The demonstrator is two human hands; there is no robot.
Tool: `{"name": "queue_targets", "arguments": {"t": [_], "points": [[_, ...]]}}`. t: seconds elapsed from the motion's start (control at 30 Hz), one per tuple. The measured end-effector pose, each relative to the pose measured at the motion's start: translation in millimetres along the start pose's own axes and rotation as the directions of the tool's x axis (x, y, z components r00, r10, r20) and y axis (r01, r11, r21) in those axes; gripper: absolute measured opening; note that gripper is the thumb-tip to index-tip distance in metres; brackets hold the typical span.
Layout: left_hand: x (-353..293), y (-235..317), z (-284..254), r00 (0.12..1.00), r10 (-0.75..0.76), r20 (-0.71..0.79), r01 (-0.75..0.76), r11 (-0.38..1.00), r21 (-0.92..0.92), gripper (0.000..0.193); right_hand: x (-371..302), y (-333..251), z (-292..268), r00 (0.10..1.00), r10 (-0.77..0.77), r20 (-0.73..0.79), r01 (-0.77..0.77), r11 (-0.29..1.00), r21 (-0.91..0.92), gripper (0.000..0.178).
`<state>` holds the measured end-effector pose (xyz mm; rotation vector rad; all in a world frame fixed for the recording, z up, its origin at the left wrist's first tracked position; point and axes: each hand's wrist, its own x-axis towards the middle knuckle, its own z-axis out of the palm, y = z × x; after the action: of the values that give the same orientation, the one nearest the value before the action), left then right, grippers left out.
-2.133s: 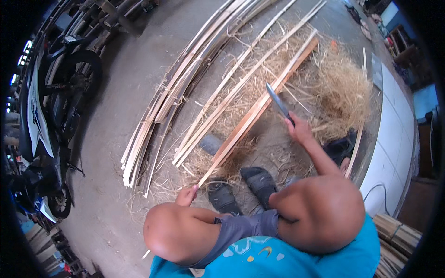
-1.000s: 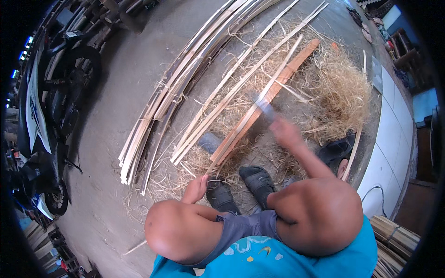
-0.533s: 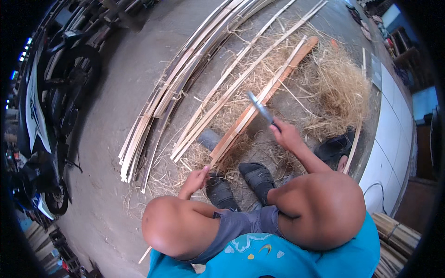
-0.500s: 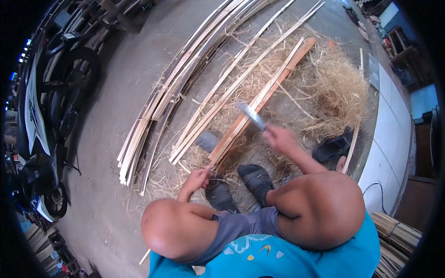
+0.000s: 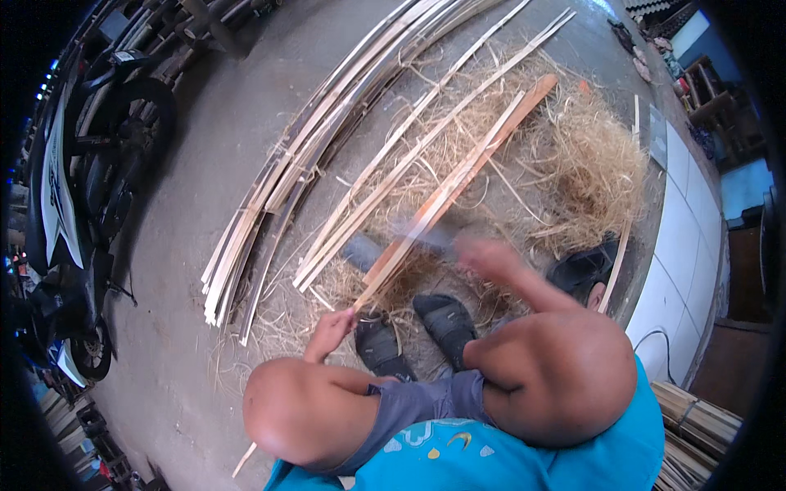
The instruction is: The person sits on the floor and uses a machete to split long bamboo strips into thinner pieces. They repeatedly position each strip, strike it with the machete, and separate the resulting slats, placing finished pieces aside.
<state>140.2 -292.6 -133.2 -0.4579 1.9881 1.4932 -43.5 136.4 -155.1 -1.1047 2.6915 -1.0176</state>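
My left hand (image 5: 332,331) is closed on the near end of a pale bamboo strip (image 5: 479,155). That strip lies lengthwise along a reddish-brown wooden board (image 5: 536,94), which slants away to the upper right. Closed around a knife (image 5: 422,235), my right hand (image 5: 489,258) is over the board's nearer half. The blade crosses the strip and is smeared by motion; whether it touches the strip I cannot tell. A grey rounded block (image 5: 360,252) sits by the board's near end, partly hidden behind it.
Curly shavings (image 5: 594,176) heap up right of the board. More bamboo strips (image 5: 393,184) lie to its left, beside a long bundle (image 5: 282,180). A motorcycle (image 5: 74,188) stands at far left. A black sandal (image 5: 585,266) lies near the white tiled ledge (image 5: 675,237).
The knife has come along the strip toward me, with my right hand moving slightly nearer. My left hand has shifted down-left, and the strip's far end has slid back along the board.
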Motion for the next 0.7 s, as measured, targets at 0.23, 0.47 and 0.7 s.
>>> {"name": "queue_targets", "arguments": {"t": [0.23,0.47,0.7], "points": [[-0.7,-21.8,-6.7,0.992,0.050,-0.115,-0.031,0.985,0.167,0.040,10.6,22.3,-62.8,0.727,0.627,-0.281,-0.614,0.776,0.145,0.039],[-0.8,55.5,25.6,0.928,0.326,-0.179,-0.101,0.683,0.723,0.034,9.8,-57.3,-14.3,0.841,0.480,0.250,-0.460,0.877,-0.136,0.041],[16.1,19.3,4.7,0.997,0.052,0.058,-0.066,0.958,0.278,0.046,5.3,57.0,-94.5,0.650,0.639,-0.411,-0.719,0.693,-0.059,0.045]]}}
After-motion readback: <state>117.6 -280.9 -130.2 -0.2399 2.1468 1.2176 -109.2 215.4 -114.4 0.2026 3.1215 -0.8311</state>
